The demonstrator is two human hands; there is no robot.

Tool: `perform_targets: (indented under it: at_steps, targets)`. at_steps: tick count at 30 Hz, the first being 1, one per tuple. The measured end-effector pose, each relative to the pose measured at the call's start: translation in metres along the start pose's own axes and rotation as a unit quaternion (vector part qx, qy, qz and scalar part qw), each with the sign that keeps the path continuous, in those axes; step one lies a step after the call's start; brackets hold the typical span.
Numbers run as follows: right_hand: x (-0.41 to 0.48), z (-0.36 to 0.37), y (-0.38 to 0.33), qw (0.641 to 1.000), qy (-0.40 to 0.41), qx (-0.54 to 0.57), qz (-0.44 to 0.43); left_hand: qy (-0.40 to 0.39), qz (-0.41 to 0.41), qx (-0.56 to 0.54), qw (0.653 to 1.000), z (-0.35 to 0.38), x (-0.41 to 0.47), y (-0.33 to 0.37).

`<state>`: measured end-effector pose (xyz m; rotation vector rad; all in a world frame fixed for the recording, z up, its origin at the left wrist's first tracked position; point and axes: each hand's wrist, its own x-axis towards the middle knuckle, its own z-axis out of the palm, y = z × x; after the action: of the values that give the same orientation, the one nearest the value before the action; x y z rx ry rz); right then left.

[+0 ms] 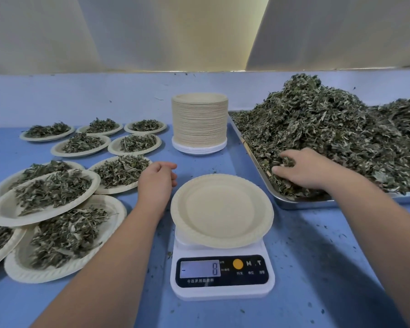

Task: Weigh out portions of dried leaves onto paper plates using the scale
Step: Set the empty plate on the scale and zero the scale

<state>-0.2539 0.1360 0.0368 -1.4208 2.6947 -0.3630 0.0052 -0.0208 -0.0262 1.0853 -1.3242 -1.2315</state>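
**Bare paper plate [221,210] on the scale [221,273]**

A tall plate stack [199,125] stands behind it, and filled plates [52,192] crowd the table's left. The right hand [303,168] curls into dried leaves [329,129] in the steel tray [294,202]. The left hand [158,178] is loosely curled and holds nothing.

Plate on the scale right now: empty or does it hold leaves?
Empty. The plate on the scale shows only bare cream surface; the right hand grips into the leaf pile.
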Motion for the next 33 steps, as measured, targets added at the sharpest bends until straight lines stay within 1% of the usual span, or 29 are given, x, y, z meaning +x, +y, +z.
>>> perform_targets:
  at_steps: [4, 7, 10, 14, 19, 22, 24, 29, 31, 33]
  targets:
    - [0.009, 0.021, 0.000, 0.999, 0.000, -0.048, 0.007, -0.001, 0.003, 0.001, 1.000, 0.000, -0.002, 0.001]
    - [0.008, 0.026, -0.003, 0.996, 0.004, -0.090, -0.027, -0.003, 0.001, 0.007, 1.000, 0.000, -0.002, 0.003]
    - [0.007, 0.026, -0.005, 0.994, -0.002, -0.090, -0.062, -0.003, 0.000, 0.008, 1.000, 0.000, -0.002, 0.003]
    - [0.008, 0.026, -0.006, 0.995, 0.016, -0.072, -0.068, -0.003, 0.002, 0.013, 1.000, 0.000, -0.002, 0.003]
    - [0.011, 0.023, 0.002, 0.994, 0.099, 0.001, -0.053, -0.003, 0.003, 0.018, 1.000, 0.000, -0.001, 0.002]
    - [0.011, 0.018, 0.005, 0.988, 0.137, 0.063, -0.041, -0.006, 0.001, 0.013, 1.000, 0.001, 0.000, 0.001]
    - [0.011, 0.015, 0.006, 0.984, 0.156, 0.080, -0.032, -0.006, 0.002, 0.010, 1.000, 0.001, 0.001, 0.001]
    - [0.008, 0.012, 0.007, 0.981, 0.157, 0.111, -0.021, -0.005, 0.004, 0.013, 1.000, 0.000, 0.001, 0.001]
    - [0.005, 0.008, 0.005, 0.974, 0.161, 0.155, -0.025, -0.006, 0.005, 0.014, 1.000, 0.000, 0.000, 0.001]
    - [0.002, 0.003, 0.000, 0.961, 0.161, 0.223, -0.035, -0.006, 0.007, 0.016, 1.000, 0.000, 0.000, 0.001]
